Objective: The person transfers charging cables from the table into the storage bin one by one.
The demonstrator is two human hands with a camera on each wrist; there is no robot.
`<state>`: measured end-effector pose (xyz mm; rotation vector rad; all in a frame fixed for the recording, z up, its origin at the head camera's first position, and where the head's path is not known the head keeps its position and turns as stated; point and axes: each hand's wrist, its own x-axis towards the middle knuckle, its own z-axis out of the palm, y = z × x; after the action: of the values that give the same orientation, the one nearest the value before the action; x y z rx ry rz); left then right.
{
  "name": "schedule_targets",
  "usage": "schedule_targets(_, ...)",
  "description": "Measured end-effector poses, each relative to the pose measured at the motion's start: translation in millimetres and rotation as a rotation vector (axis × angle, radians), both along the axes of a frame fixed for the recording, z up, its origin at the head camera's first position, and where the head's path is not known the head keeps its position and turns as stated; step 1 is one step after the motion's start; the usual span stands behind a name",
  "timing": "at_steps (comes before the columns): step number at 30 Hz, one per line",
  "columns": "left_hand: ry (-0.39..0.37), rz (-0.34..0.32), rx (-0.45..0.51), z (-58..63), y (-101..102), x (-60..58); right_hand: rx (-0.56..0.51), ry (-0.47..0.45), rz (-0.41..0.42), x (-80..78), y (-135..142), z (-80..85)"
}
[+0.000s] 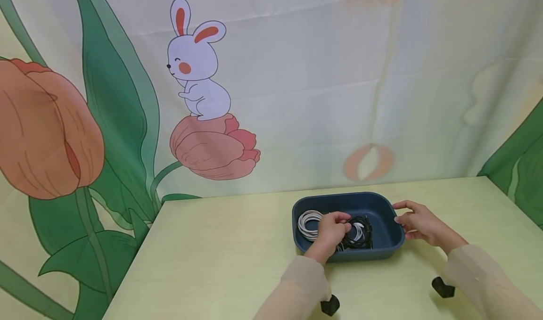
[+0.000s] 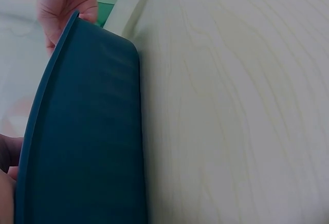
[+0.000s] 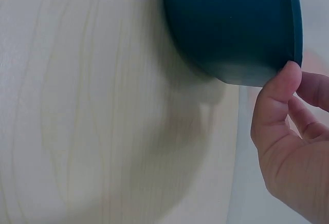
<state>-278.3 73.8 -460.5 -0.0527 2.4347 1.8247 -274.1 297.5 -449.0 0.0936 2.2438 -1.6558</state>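
A dark blue bin (image 1: 360, 255) stands on the table with coiled cables inside. My left hand (image 1: 331, 233) reaches over its near wall, thumb and forefinger pinching the edge of a black cable coil (image 1: 366, 240). A white cable coil (image 1: 306, 225) lies left of that hand, partly covered by it. At the bin's right end, my right hand (image 1: 420, 223) touches the rim from outside with thumb and forefinger, the fingers loosely extended. In the right wrist view the thumb (image 3: 290, 75) rests at the rim's corner. The left wrist view shows mainly the bin's outer wall (image 2: 92, 126).
The pale wood-grain table (image 1: 220, 254) extends well to the left of the bin. Behind it hangs a cloth (image 1: 297, 98) printed with a rabbit and tulips. A black piece (image 1: 330, 305) shows beneath the left sleeve, another (image 1: 443, 287) by the right sleeve.
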Motion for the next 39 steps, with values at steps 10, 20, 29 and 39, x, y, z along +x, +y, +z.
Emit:
schedule_targets(10,-0.043,-0.016,0.029,-3.4,8,-2.4,-0.003,0.002,-0.002,0.1,0,0.1)
schedule_targets(20,-0.046,-0.032,0.022,-4.0,13,-2.9,-0.002,0.006,-0.004,0.4,0,-0.3)
schedule_targets(29,-0.055,-0.062,0.028,-5.5,16,-3.7,-0.001,0.000,-0.006,0.0,0,-0.4)
schedule_targets(39,-0.084,-0.106,-0.001,-7.6,20,-5.2,-0.003,0.001,-0.005,0.3,1,0.5)
